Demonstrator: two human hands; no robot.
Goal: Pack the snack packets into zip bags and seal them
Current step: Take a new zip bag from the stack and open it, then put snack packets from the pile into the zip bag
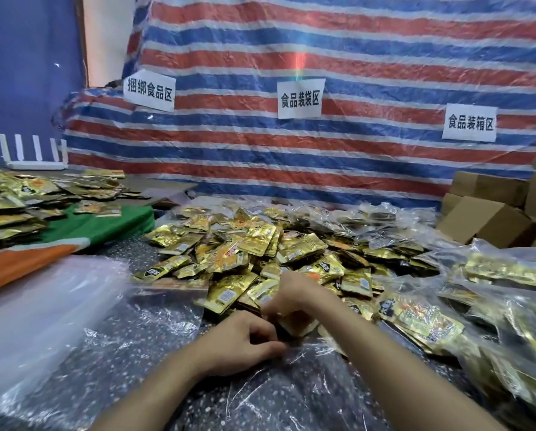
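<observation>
A big heap of loose gold snack packets [260, 250] covers the middle of the speckled table. Just below the heap, my right hand [291, 293] pinches a small stack of gold packets [297, 323] from above. My left hand [245, 340] has its fingers curled on the mouth of a clear zip bag [294, 362] that lies flat in front of me, right against the stack. Whether the packets are inside the bag's mouth I cannot tell.
Filled clear bags of packets [493, 306] pile up at the right. A stack of empty clear bags [43, 306] lies at the left, over an orange and green cloth [83, 231]. Cardboard boxes [490, 216] stand at the back right; a striped tarp [322, 150] with paper signs hangs behind.
</observation>
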